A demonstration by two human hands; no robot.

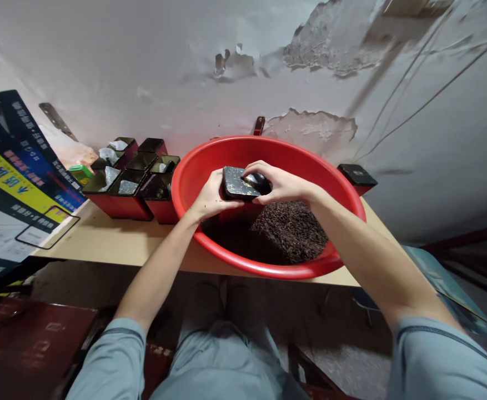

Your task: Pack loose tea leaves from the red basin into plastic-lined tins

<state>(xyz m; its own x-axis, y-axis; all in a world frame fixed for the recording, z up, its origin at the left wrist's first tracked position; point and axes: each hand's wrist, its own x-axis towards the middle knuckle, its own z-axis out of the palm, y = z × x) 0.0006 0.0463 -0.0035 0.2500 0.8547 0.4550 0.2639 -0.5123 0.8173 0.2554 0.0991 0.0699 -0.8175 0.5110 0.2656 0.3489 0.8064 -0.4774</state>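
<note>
Over a big red basin (210, 153) of dark loose tea leaves (287, 233), both my hands hold a red tin with a black patterned lid (237, 183). My left hand (210, 197) grips the tin's left side from below. My right hand (274, 180) curls over the lid's right edge, fingers pressed on it. The tin's red body shows under the lid, partly hidden by my left hand.
Several open red tins (130, 180) stand in rows left of the basin on a wooden table (101, 244). One closed tin (357, 176) sits behind the basin at right. A printed poster board (14, 178) leans at far left. A peeling wall rises behind.
</note>
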